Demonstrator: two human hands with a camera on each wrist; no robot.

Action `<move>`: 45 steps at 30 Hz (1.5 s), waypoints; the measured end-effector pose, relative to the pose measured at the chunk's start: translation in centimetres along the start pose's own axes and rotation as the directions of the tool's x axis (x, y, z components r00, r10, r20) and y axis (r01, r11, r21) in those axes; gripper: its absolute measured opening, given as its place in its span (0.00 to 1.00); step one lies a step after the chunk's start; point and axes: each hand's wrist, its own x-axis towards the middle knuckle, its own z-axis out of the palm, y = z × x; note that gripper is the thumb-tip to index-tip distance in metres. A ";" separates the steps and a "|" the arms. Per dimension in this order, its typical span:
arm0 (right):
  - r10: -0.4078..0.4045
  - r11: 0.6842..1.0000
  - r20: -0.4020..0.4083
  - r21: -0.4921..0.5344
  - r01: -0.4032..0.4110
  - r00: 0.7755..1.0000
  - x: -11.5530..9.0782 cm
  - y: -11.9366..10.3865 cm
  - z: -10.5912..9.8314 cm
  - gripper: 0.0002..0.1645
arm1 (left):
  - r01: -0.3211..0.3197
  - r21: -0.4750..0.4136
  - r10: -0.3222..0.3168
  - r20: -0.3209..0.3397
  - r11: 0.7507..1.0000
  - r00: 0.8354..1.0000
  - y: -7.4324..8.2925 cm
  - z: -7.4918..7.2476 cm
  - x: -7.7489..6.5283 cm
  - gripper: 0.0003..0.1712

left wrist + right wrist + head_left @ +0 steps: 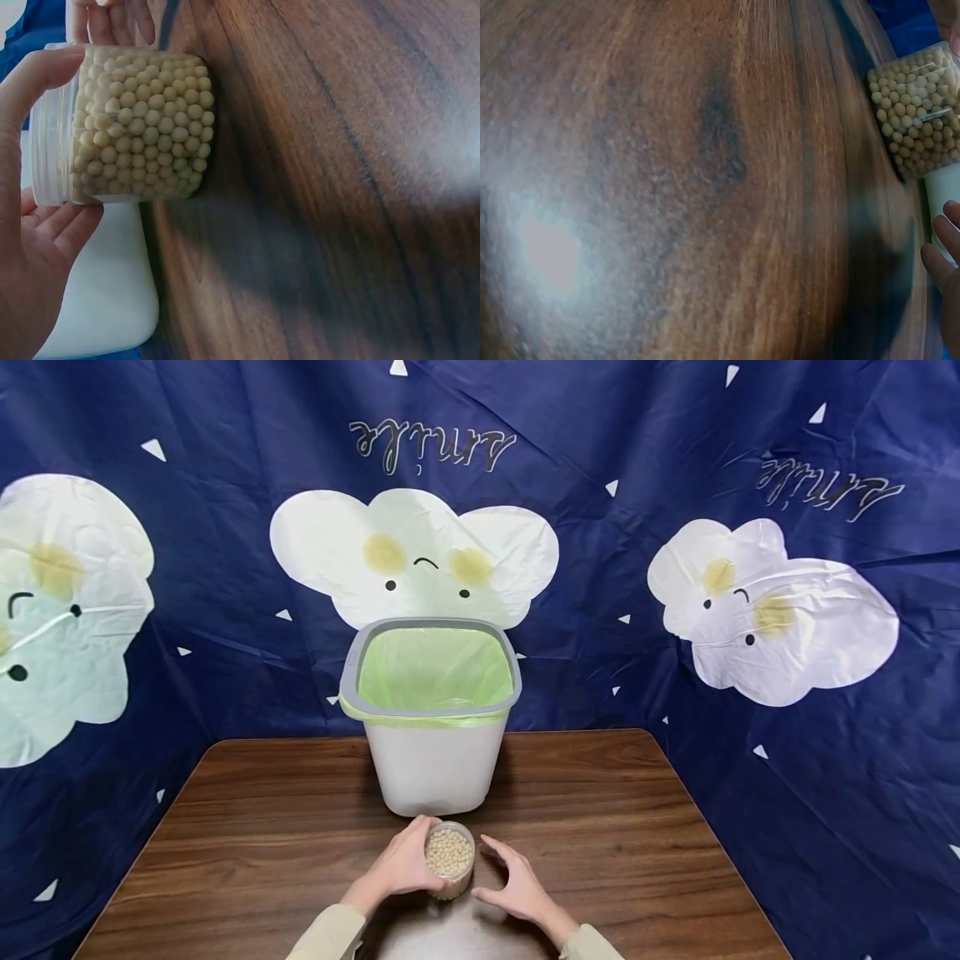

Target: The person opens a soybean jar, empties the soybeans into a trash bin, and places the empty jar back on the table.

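Note:
A clear round jar of soybeans is upright at the front middle of the table, its beans visible through the top. My left hand holds it from the left, the thumb on the near side and the fingers round the far side, up by the rim. In the left wrist view, the jar shows a translucent ribbed band at its top. My right hand is just right of the jar, fingers and thumb spread apart, not touching it. The right wrist view catches only some right-hand fingers at its edge.
Right behind the jar stands a white bin with a grey rim and a green liner bag. Both are on a brown wood-grain table. Dark blue cloth with cloud prints hangs behind and at both sides.

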 end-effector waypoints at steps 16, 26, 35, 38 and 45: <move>-0.057 0.992 0.021 0.116 0.055 0.998 1.2 -4.2 -1.8 0.46 | 0.044 -0.131 -0.052 -0.060 0.990 0.997 1.8 -1.8 -1.0 0.48; -0.126 0.989 0.046 0.083 0.122 0.991 1.7 -3.0 -1.8 0.46 | -0.021 -0.188 0.005 -0.086 0.982 0.996 3.1 -2.6 -1.2 0.48; -0.179 0.969 0.081 0.189 0.162 0.980 2.8 -7.5 -3.6 0.43 | -0.092 -0.262 0.067 -0.105 0.961 0.992 4.2 -4.1 -1.1 0.47; -0.181 0.965 0.087 0.209 0.159 0.980 3.2 -9.2 -4.4 0.43 | -0.091 -0.287 0.066 -0.093 0.954 0.993 4.6 -4.9 -1.0 0.46; -0.216 0.955 0.058 0.219 0.198 0.975 4.3 -11.1 -5.2 0.44 | -0.125 -0.416 0.098 -0.086 0.901 0.992 5.4 -6.3 -0.6 0.46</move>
